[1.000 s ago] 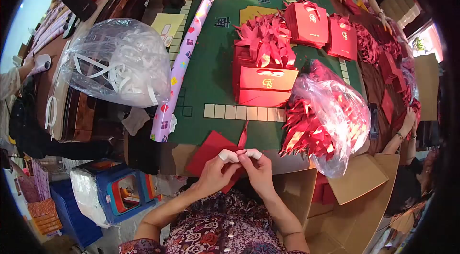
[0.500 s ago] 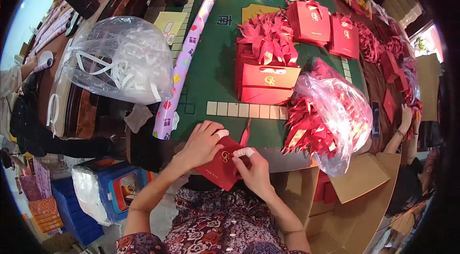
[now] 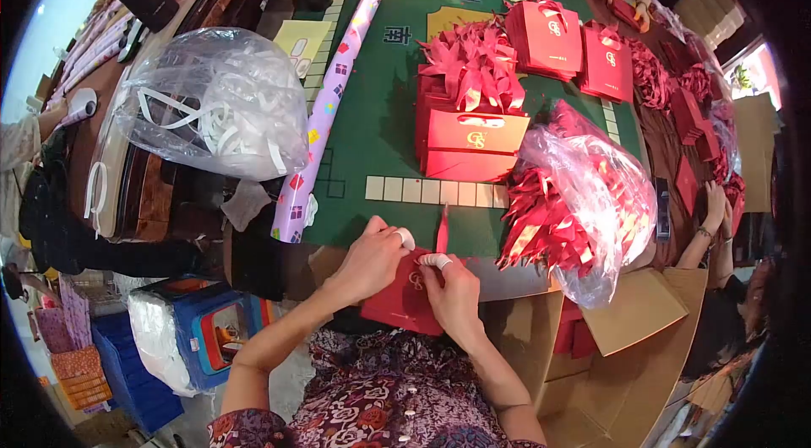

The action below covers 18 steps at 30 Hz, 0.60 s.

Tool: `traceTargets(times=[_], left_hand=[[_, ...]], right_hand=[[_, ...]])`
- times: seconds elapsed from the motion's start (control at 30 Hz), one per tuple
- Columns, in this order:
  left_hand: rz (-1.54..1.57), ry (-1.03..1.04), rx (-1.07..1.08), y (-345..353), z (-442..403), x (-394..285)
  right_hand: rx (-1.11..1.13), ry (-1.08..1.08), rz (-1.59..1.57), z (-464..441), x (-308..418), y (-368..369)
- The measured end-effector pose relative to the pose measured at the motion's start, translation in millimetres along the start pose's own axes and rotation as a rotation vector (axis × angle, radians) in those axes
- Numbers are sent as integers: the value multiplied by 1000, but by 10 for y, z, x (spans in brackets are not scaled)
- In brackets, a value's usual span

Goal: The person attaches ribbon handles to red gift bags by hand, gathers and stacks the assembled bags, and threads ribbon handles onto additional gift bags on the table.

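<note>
Both hands are on one red bag, which is in front of the ribbon-topped stack, at the near edge of the desk. The left hand has its fingers bent in at the bag's upper left; the right hand has a narrow pinch at its top edge. What lies between the fingertips is hidden. A loose red ribbon lies just past the right hand, on the stack's near side.

The bag in hand looks partway through: its gold print shows, but no complete handle does. The stack's bags, with ribbons massed on top, seem further along, as do the upright bags and the single front behind it to the right. Much appears left: a plastic bag crammed with ribbons sits right of the stack, and the carton beyond that, on the near side, holds red pieces.
</note>
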<state>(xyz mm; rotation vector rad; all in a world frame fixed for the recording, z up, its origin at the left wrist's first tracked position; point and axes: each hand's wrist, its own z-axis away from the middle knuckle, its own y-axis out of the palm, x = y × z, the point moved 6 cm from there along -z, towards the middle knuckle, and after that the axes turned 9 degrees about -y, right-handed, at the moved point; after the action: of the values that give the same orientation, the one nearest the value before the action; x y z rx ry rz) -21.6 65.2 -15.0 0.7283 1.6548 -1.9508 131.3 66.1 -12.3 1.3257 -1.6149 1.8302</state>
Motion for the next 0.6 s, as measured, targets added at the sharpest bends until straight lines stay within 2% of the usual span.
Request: traceTargets(times=[0.13,0.3,0.6], left_hand=[[170,13,-12,-26,-41,7],[334,-76,168,-52,-74,-34],[371,-120,182,-65,-36,-67]], right_hand=[[-28,8,22,30,87,-80],[-64,18,-52,47,55,-88],[-54,40,-90,-1,14,-99]])
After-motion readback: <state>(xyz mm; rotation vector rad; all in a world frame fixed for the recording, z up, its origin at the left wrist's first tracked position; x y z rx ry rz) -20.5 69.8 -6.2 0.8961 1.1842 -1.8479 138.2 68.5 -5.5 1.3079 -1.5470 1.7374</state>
